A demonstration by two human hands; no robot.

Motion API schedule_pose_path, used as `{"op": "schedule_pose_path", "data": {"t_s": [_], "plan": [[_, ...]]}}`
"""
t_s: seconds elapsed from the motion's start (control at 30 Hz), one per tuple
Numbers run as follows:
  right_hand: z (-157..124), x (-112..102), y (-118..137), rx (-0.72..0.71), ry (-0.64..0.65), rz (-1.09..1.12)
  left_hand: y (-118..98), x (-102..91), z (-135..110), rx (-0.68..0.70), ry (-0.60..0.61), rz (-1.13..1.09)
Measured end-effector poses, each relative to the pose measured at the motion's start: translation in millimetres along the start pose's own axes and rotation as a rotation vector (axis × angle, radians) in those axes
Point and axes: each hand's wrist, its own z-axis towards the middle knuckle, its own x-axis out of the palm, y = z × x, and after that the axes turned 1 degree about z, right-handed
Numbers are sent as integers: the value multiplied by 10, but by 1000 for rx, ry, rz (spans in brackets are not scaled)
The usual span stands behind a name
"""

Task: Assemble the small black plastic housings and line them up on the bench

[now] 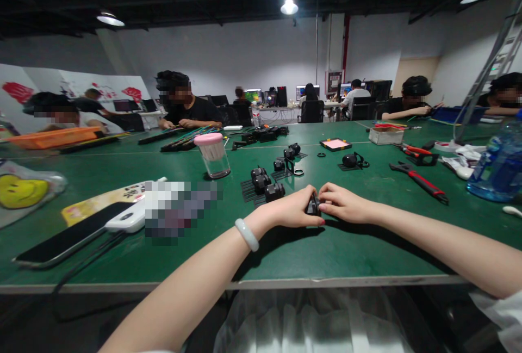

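Observation:
My left hand [297, 209] rests low over the green table, its thumb and fingers closed round a small black plastic part [312, 206]. From the other side my right hand [345, 204] meets it, curled fingertips pressed against the same part. Much of the part is hidden by the fingers, so its exact kind does not show. Just beyond my left hand lie several similar black rounded parts [261, 179] with flat comb-like strips. Another such part [354, 161] sits farther off to the right, and a loose black ring [321, 155] lies between.
On the left are a cup with a pink lid [209, 140], a white power bank [128, 217] with a cable and a dark flat slab. Adjustable pliers [420, 181] and a blue bottle [497, 162] stand right. Co-workers sit across the green table [391, 255].

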Motion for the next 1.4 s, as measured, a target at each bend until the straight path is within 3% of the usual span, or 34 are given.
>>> {"op": "schedule_pose_path", "data": {"t_s": [0.87, 1.4], "plan": [[-19, 41, 41, 38, -60, 104, 11, 3, 0, 23, -27, -40], [-32, -2, 40, 39, -27, 80, 17, 9, 14, 38, -12, -30]]}}
